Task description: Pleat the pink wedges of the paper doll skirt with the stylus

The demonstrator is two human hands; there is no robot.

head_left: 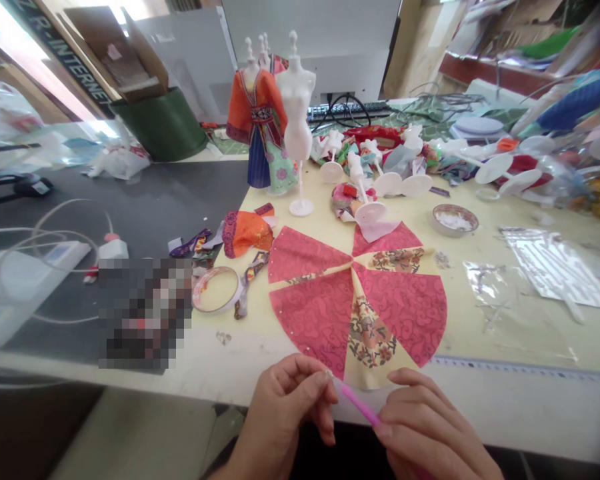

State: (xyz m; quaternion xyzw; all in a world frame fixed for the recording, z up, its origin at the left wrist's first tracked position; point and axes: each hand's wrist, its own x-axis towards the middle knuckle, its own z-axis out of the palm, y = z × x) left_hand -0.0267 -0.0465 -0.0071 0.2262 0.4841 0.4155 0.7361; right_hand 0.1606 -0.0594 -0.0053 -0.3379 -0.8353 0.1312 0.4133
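My right hand (425,420) grips a slim pink pen-shaped stick (359,404), pale at its far end. That tip meets the pinched thumb and forefinger of my left hand (300,393); whatever they hold is too small to name. Just beyond both hands lies a round doll-size skirt piece (310,313) of red patterned fabric with cream floral panels, gathered at its centre. A few tiny pale dots sit along its left edge. An orange garment piece (247,232) and a roll of tape (216,290) lie left of it.
A bare white mannequin (296,100) stands behind the skirt, beside one in an orange robe (256,113). Toppled mannequins crowd the back right. At right are a shallow round dish (455,219), clear plastic bags (520,300) and a ruler (480,371). A power strip (35,293) lies left.
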